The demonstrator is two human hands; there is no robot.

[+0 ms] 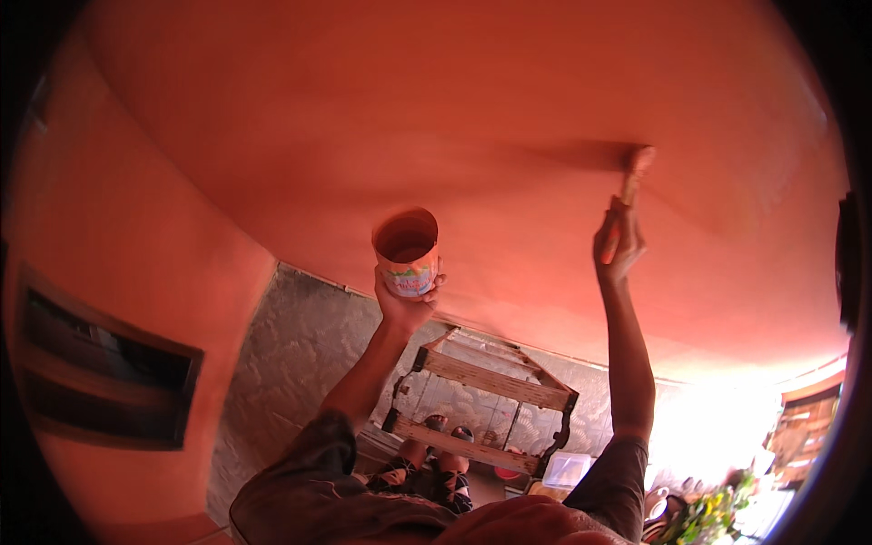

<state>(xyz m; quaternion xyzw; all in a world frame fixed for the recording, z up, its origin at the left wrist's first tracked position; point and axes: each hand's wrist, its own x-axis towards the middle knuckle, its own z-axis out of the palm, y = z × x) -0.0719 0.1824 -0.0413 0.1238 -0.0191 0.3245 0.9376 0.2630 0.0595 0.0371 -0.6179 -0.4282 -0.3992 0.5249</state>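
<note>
My left hand [409, 304] grips a paint can [409, 278] from beneath and the side, its open top tilted toward me. Orange-red paint coats the can's rim and inner wall, and a coloured label shows low on its outside. Raised to the right, my right hand [619, 241] is closed around the handle of a paintbrush [629, 186]. The bristles point up and rest at or very near the orange-red wall [472, 109]; whether they touch it I cannot tell. A dark shadow lies on the wall left of the brush head.
A wooden frame with slats [495, 377] stands below, between my arms and near my feet. On the left wall is a dark framed opening [104, 363]. At lower right are a clear plastic container [566, 470], green-yellow plants [713, 518] and wooden boards [807, 431] by bright light.
</note>
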